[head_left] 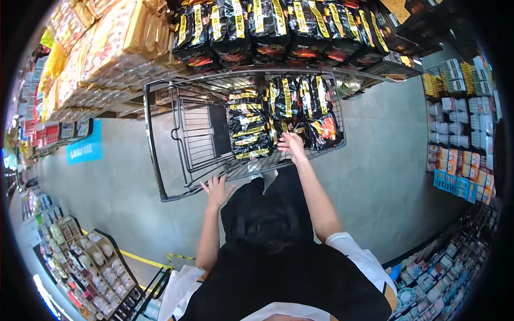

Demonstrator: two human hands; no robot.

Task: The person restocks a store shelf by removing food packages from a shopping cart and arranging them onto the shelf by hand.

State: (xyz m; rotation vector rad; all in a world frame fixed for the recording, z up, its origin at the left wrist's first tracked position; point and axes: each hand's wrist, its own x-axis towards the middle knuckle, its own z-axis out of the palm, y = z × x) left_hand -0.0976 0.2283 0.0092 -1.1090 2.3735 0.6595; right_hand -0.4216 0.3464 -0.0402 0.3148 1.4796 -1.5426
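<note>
A wire shopping cart (201,131) stands in front of me, holding several black packets with yellow labels (249,128). My right hand (292,145) is over the cart's near side, beside the packets; its fingers are partly curled and apart, and no packet is seen in its grip. Near the cart's lower edge, my left hand (217,191) has its fingers spread and holds nothing. Whether its fingertips touch the rim cannot be made out. One packet with a red and orange front (323,128) lies at the cart's right end.
Behind the cart, more black packets (230,32) line a shelf, with stacked tan packages (115,48) at the left. Shelves of boxed goods (455,123) and a blue basket (455,185) are at the right. A display rack (96,262) stands lower left.
</note>
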